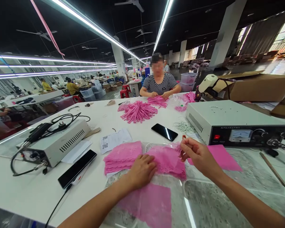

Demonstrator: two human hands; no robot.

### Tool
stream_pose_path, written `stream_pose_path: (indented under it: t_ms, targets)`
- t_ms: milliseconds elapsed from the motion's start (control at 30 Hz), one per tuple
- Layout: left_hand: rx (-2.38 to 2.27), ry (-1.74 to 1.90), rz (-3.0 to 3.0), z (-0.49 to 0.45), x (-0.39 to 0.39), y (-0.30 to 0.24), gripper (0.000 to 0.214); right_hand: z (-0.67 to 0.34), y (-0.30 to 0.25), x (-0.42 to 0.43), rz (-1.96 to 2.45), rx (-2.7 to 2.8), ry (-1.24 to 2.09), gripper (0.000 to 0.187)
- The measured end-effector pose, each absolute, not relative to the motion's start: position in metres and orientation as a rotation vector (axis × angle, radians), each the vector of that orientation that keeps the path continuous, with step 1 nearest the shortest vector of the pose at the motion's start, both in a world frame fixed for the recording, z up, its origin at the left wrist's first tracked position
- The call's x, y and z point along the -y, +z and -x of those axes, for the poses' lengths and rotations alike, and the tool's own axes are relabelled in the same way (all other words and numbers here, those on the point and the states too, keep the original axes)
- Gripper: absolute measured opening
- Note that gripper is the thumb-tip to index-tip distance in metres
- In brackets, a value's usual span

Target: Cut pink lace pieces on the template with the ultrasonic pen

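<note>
My left hand (pixel 140 171) rests palm down, fingers curled, on the near edge of a stack of pink lace pieces (pixel 167 160) lying in a clear plastic bag. My right hand (pixel 196 155) hovers just right of that stack with fingers pinched together; what it pinches is too small to name. A second pile of folded pink lace (pixel 122 156) lies to the left of my left hand. A flat pink fabric sheet (pixel 152 204) lies under my left forearm, and another pink sheet (pixel 222 156) lies under my right hand.
A white control box (pixel 230 122) with a meter stands at right, another white box (pixel 59 142) with cables at left. Two black phones (pixel 164 131) (pixel 77 168) lie on the white table (pixel 21 190). Across it, a person in a striped shirt (pixel 159 84) handles pink straps (pixel 138 111).
</note>
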State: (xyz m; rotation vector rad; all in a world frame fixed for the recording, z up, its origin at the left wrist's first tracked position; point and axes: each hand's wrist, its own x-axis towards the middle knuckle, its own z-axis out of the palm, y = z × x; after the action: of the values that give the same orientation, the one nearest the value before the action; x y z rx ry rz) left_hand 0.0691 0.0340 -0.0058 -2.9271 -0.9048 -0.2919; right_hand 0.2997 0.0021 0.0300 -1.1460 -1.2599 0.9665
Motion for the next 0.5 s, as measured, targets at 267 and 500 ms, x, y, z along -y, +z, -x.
stream_pose_path:
  t_ms: [267,500]
  targets:
    - [1.06,-0.307,2.924,-0.122,-0.017,-0.018,0.04,-0.314,0.038,0.02,1.171,1.138,0.815,0.05]
    - [1.251,-0.39,2.886,-0.157,-0.002,-0.016,0.063,-0.333,0.026,0.045,1.215,0.998,0.724,0.052]
